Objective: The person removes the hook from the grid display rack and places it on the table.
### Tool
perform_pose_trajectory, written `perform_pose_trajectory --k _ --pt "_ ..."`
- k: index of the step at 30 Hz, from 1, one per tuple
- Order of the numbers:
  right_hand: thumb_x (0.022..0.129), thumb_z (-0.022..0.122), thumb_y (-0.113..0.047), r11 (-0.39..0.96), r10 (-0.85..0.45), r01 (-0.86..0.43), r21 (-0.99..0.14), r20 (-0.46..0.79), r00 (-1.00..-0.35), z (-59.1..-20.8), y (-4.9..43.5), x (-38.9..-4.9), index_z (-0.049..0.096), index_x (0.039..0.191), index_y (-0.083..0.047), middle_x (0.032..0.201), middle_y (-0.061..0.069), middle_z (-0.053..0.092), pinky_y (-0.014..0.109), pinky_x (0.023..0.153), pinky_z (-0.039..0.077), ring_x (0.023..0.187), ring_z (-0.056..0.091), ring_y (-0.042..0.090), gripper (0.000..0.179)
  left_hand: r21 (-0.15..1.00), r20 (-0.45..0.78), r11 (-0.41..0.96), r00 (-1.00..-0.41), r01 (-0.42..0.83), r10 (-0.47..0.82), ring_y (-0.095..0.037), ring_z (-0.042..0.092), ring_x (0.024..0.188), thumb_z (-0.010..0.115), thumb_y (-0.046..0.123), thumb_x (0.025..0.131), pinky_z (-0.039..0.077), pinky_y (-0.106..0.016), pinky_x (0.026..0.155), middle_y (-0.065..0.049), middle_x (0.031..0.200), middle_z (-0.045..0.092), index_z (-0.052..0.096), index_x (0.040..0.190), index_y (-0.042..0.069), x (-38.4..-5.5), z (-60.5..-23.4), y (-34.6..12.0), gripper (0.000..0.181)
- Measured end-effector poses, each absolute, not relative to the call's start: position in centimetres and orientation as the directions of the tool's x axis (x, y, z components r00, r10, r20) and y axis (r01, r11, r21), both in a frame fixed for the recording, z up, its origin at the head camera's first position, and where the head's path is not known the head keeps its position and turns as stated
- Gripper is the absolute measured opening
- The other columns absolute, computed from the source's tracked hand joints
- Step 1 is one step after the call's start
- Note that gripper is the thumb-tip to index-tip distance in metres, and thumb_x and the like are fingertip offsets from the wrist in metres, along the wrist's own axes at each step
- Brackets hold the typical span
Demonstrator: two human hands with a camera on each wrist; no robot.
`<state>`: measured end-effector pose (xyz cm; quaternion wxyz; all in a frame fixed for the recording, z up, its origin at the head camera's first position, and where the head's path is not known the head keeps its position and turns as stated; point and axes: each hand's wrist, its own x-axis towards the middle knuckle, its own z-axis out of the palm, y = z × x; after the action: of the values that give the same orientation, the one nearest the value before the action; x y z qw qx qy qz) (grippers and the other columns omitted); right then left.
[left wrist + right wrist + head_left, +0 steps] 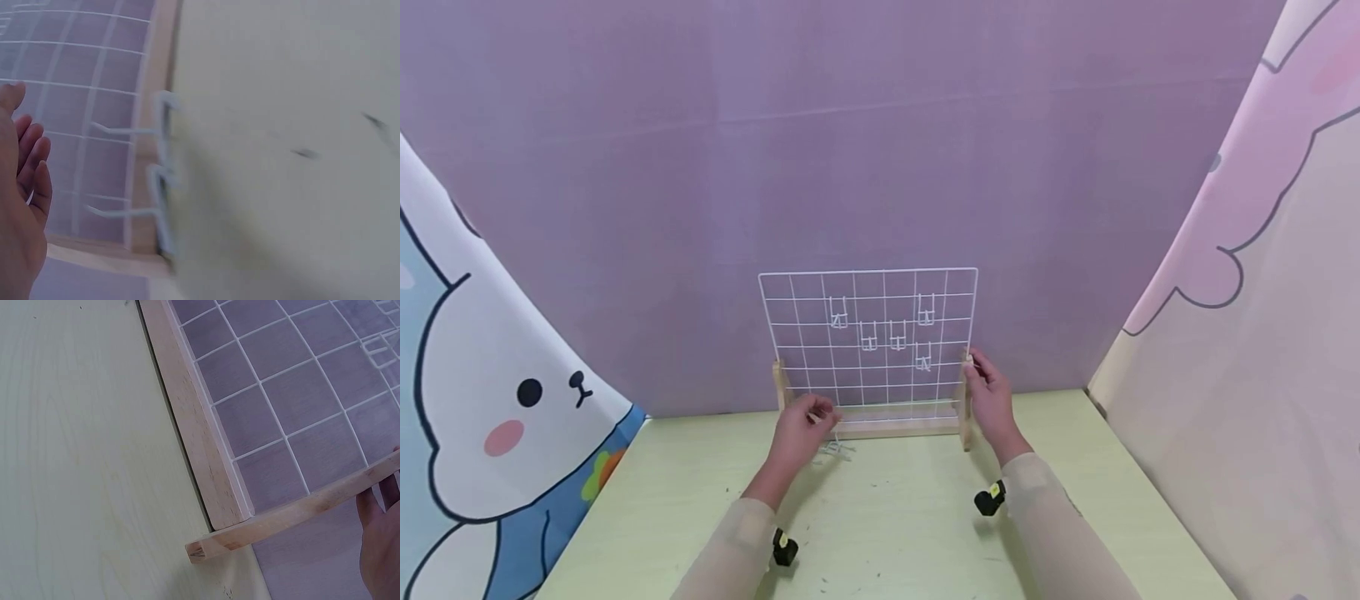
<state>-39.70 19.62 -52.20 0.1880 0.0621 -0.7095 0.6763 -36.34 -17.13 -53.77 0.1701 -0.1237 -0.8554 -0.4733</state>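
A white wire grid rack point(868, 271) in a wooden stand point(898, 432) stands upright towards the back of the table. My right hand point(992, 404) grips its right wooden post point(294, 515), with fingers behind the post in the right wrist view. My left hand point(803, 429) is near the lower left of the grid, its fingers bent and holding nothing. Below that hand, white wire hooks point(164, 131) are by the stand's bottom bar, their prongs pointing up from the table. Several similar hooks point(868, 337) hang on the grid's middle and upper right wires.
The pale wooden table point(887, 517) carries small dark marks. Behind the rack hangs a purple cloth point(880, 167). Printed cloths with a cartoon rabbit point(497, 400) and a pink cloud shape point(1255, 233) border the left and right sides.
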Motion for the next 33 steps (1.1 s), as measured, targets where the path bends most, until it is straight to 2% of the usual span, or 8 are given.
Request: perform_pose_trajectory --k 4,9,19,24,28,33 --pt "0.117 0.058 -0.024 0.079 0.162 -0.344 -0.936 0.353 -0.922 -52.2 19.5 -39.7 0.056 0.162 -0.011 0.136 0.019 0.063 0.015 0.092 0.054 0.121 0.059 0.029 0.046 0.783 0.46 0.465 -0.888 0.412 0.012 -0.019 0.067 0.094 0.087 0.02 0.099 0.057 -0.03 0.081 -0.001 0.101 0.074 0.077 0.108 0.009 -36.3 -51.3 -16.6 0.017" --pt "0.117 0.059 -0.025 0.075 0.152 -0.332 -0.94 0.34 -0.928 -52.0 19.5 -39.6 0.055 0.163 -0.012 0.137 0.019 0.062 0.018 0.092 0.055 0.123 0.059 0.035 0.047 0.779 0.524 0.404 -0.852 0.479 0.0 -0.021 0.068 0.095 0.086 0.017 0.099 0.055 -0.027 0.081 -0.005 0.102 0.074 0.076 0.109 0.003 -36.5 -48.9 -16.0 0.019" --pt "0.117 0.058 -0.028 0.079 0.148 -0.329 -0.941 0.338 -0.929 -52.0 19.6 -39.5 0.053 0.164 -0.012 0.141 0.02 0.061 0.015 0.093 0.053 0.128 0.058 0.038 0.049 0.824 0.505 0.33 -0.861 0.46 -0.059 -0.023 0.066 0.096 0.085 0.019 0.1 0.055 -0.026 0.079 -0.007 0.106 0.073 0.075 0.112 0.006 -36.6 -45.8 -14.6 0.02" --pt "0.117 0.059 -0.029 0.075 0.148 -0.337 -0.939 0.345 -0.927 -52.0 19.6 -39.5 0.054 0.164 -0.012 0.14 0.022 0.061 0.016 0.092 0.053 0.126 0.058 0.039 0.05 0.799 0.557 0.326 -0.825 0.505 -0.088 -0.023 0.067 0.096 0.084 0.018 0.1 0.054 -0.025 0.081 -0.008 0.105 0.074 0.075 0.111 0.006 -37.1 -44.2 -14.4 0.019" --pt "0.117 0.059 -0.028 0.079 0.151 -0.34 -0.937 0.348 -0.925 -52.1 19.7 -39.6 0.053 0.163 -0.011 0.139 0.022 0.061 0.015 0.091 0.054 0.125 0.058 0.039 0.05 0.775 0.594 0.339 -0.798 0.533 -0.105 -0.022 0.068 0.095 0.085 0.017 0.099 0.054 -0.024 0.081 -0.007 0.103 0.075 0.075 0.11 0.007 -37.6 -43.1 -14.3 0.018" --pt "0.117 0.06 -0.026 0.087 0.16 -0.357 -0.93 0.366 -0.917 -52.2 19.6 -39.7 0.055 0.162 -0.01 0.138 0.019 0.063 0.015 0.092 0.054 0.122 0.06 0.031 0.048 0.777 0.609 0.296 -0.783 0.556 -0.127 -0.021 0.067 0.095 0.086 0.018 0.099 0.054 -0.023 0.078 -0.006 0.104 0.074 0.074 0.115 0.004 -37.8 -42.4 -14.2 0.024"
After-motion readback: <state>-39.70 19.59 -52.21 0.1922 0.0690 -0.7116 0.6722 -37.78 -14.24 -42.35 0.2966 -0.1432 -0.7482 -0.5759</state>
